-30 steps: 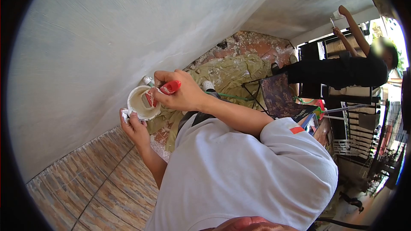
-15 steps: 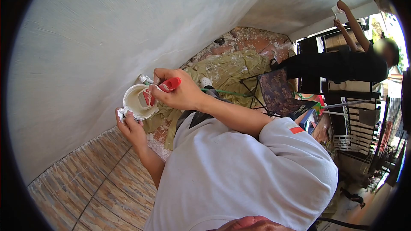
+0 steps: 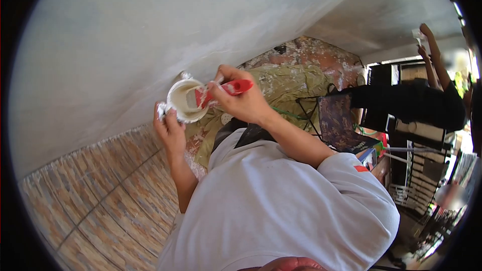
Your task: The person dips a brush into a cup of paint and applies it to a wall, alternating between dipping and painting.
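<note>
A white paint pot (image 3: 175,101) with pale, creamy paint inside is gripped at its rim by my left hand (image 3: 172,133), which has white paint on its fingertips. In my right hand (image 3: 246,101) is a red-handled paintbrush (image 3: 239,87), pinched between thumb and fingers. The brush head points into the pot's opening, close to its inner right wall. Some of the handle is covered by my fingers, and white smears show on the brush.
A pale wall (image 3: 115,65) runs along my left above brown striped tiles (image 3: 110,190). A paint-spattered drop cloth (image 3: 286,80) covers floor ahead. Beyond it stand a folding chair (image 3: 335,120) and a person in dark clothes (image 3: 411,105) with raised arms at the far wall.
The view has shifted, so pot and hands appear farther right. The brush handle now lies flatter and farther out from the pot's middle. Both hands keep their grips.
</note>
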Available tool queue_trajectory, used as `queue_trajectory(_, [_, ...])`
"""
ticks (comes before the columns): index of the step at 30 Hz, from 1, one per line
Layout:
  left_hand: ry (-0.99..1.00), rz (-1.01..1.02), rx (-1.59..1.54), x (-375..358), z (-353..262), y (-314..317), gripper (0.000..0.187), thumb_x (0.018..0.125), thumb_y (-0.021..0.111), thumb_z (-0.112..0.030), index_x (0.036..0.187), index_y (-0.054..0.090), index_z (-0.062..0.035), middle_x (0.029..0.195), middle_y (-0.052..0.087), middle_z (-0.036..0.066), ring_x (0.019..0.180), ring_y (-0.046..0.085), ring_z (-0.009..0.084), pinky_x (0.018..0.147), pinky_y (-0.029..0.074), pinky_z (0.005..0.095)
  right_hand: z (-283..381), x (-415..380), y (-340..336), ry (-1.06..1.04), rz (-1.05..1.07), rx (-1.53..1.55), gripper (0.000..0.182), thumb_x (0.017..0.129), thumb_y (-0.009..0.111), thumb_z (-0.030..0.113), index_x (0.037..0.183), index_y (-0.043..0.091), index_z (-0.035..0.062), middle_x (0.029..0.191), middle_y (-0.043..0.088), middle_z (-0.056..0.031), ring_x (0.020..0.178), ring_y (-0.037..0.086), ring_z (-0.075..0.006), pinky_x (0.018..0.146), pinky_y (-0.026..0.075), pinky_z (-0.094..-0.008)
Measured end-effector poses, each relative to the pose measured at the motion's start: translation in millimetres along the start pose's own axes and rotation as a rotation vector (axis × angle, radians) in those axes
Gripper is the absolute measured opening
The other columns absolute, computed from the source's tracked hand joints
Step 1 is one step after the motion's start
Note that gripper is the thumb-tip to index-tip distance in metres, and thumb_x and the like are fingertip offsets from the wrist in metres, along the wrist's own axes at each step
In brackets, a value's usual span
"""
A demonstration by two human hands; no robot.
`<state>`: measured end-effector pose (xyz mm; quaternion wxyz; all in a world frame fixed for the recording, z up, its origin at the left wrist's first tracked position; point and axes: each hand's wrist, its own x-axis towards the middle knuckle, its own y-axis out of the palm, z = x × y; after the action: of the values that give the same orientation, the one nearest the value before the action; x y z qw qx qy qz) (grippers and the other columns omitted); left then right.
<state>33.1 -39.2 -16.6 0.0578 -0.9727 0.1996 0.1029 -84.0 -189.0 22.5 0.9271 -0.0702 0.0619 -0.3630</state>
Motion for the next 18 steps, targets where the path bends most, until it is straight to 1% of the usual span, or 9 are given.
queue_trajectory(3, [0.046, 0.172, -0.058, 0.6, -6.0, -1.8, 0.007, 0.092, 0.049, -0.012, 0.096, 0.05, -0.007, 0.07, 0.046, -0.005, 0.057, 0.039, 0.0004, 0.045, 0.031, 0.0169, 13.0, -5.6, -2.5, 0.07, 0.018, 0.153, 0.019, 0.088, 0.06, 0.013, 0.075, 0.05, 0.0024, 0.065, 0.05, 0.0026, 0.061, 0.042, -0.0029, 0.053, 0.036, -0.0218])
queue_trajectory(4, [0.079, 0.25, -0.086, 1.4, -3.8, -4.2, 0.008, 0.092, 0.049, -0.012, 0.097, 0.05, -0.0066, 0.07, 0.046, -0.005, 0.057, 0.039, 0.0001, 0.045, 0.032, 0.0171, 3.7, -5.0, -1.3, -0.057, -0.027, 0.074, 0.021, 0.087, 0.061, 0.013, 0.073, 0.05, 0.0002, 0.057, 0.053, -0.0004, 0.053, 0.043, -0.0048, 0.049, 0.037, -0.0233])
queue_trajectory(5, [0.081, 0.2, -0.086, 0.3, -3.6, -4.2, 0.008, 0.092, 0.049, -0.012, 0.097, 0.05, -0.0066, 0.07, 0.046, -0.005, 0.057, 0.039, 0.0001, 0.045, 0.032, 0.0171, 3.6, -6.0, -2.2, -0.062, -0.016, 0.046, 0.021, 0.087, 0.061, 0.012, 0.073, 0.05, 0.0005, 0.058, 0.052, 0.0004, 0.054, 0.041, -0.004, 0.049, 0.036, -0.0225])
queue_trajectory(8, [0.059, 0.218, -0.1, -5.9, -4.3, 1.6, 0.018, 0.092, 0.049, -0.011, 0.108, 0.051, -0.0026, 0.07, 0.047, -0.004, 0.056, 0.039, 0.0003, 0.045, 0.033, 0.0179, 8.8, -13.0, -8.0, -0.041, 0.007, 0.036, 0.021, 0.087, 0.06, 0.011, 0.073, 0.048, 0.0017, 0.06, 0.049, 0.0021, 0.056, 0.039, -0.003, 0.05, 0.034, -0.0212])
queue_trajectory(10, [-0.001, 0.144, -0.148, -10.7, -0.7, 3.5, 0.031, 0.092, 0.05, -0.01, 0.121, 0.047, 0.002, 0.07, 0.048, -0.004, 0.056, 0.04, 0.0006, 0.045, 0.033, 0.0183, 9.8, -13.1, -9.8, -0.014, 0.003, 0.053, 0.021, 0.088, 0.06, 0.011, 0.073, 0.047, 0.0026, 0.061, 0.048, 0.003, 0.057, 0.039, -0.0027, 0.051, 0.034, -0.0207])
queue_trajectory(11, [-0.027, 0.147, -0.145, -11.5, 1.2, 2.0, 0.043, 0.092, 0.051, -0.009, 0.13, 0.04, 0.0052, 0.07, 0.05, -0.004, 0.056, 0.04, 0.0009, 0.045, 0.033, 0.0185, 7.1, -13.3, -10.9, -0.026, -0.023, 0.083, 0.021, 0.088, 0.06, 0.012, 0.073, 0.047, 0.0033, 0.062, 0.047, 0.0036, 0.058, 0.038, -0.0026, 0.052, 0.033, -0.0207])
queue_trajectory(14, [-0.018, 0.118, -0.174, -15.3, 6.9, 0.2, 0.042, 0.092, 0.051, -0.01, 0.13, 0.04, 0.0048, 0.071, 0.05, -0.003, 0.055, 0.04, 0.001, 0.045, 0.034, 0.0187, 4.6, -15.5, -19.7, -0.024, -0.026, 0.127, 0.021, 0.09, 0.059, 0.013, 0.076, 0.046, 0.0053, 0.065, 0.046, 0.0049, 0.06, 0.037, -0.0015, 0.053, 0.032, -0.0194])
queue_trajectory(16, [-0.027, 0.097, -0.176, -17.6, 7.2, -1.4, 0.041, 0.092, 0.051, -0.01, 0.129, 0.041, 0.0052, 0.07, 0.05, -0.003, 0.055, 0.04, 0.0012, 0.045, 0.034, 0.0188, 5.0, -16.7, -22.4, 0.106, -0.018, 0.25, 0.02, 0.09, 0.059, 0.013, 0.076, 0.046, 0.0068, 0.066, 0.045, 0.0055, 0.06, 0.037, -0.0005, 0.052, 0.029, -0.0184])
queue_trajectory(18, [-0.038, 0.074, -0.176, -19.7, 6.0, -3.5, 0.041, 0.092, 0.051, -0.01, 0.128, 0.041, 0.0057, 0.07, 0.05, -0.003, 0.055, 0.04, 0.0014, 0.045, 0.034, 0.0189, 2.0, -16.3, -20.5, 0.113, -0.024, 0.283, 0.02, 0.091, 0.059, 0.014, 0.076, 0.047, 0.0077, 0.065, 0.045, 0.0059, 0.059, 0.036, -0.0004, 0.051, 0.028, -0.0183])
